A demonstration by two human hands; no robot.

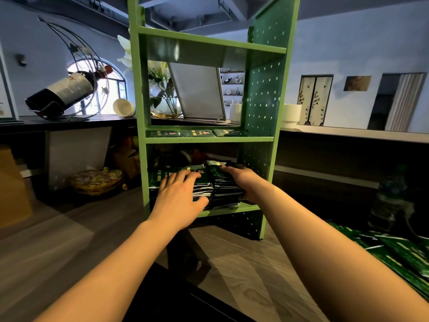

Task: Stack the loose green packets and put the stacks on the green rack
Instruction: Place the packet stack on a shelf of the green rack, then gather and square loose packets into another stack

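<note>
The green rack [209, 139] stands on the wooden table in front of me. On its lower shelf sit tall stacks of dark green packets [224, 189]. My left hand [180, 194] lies flat with fingers spread on top of the middle stack. My right hand [241, 176] wraps around the right side of the rightmost stack, fingers over its top. A third stack [155, 178] sits to the left of my left hand. The shelf above holds three flat green packets [197, 133] side by side. More loose green packets [394, 249] lie on the table at the lower right.
A wine bottle in a wire holder [67, 89], a white cup [123, 108], a vase of flowers [164, 98] and a framed board stand on the ledge behind the rack. A basket [96, 181] and cardboard boxes sit at the left. A plastic bottle [392, 201] stands at the right.
</note>
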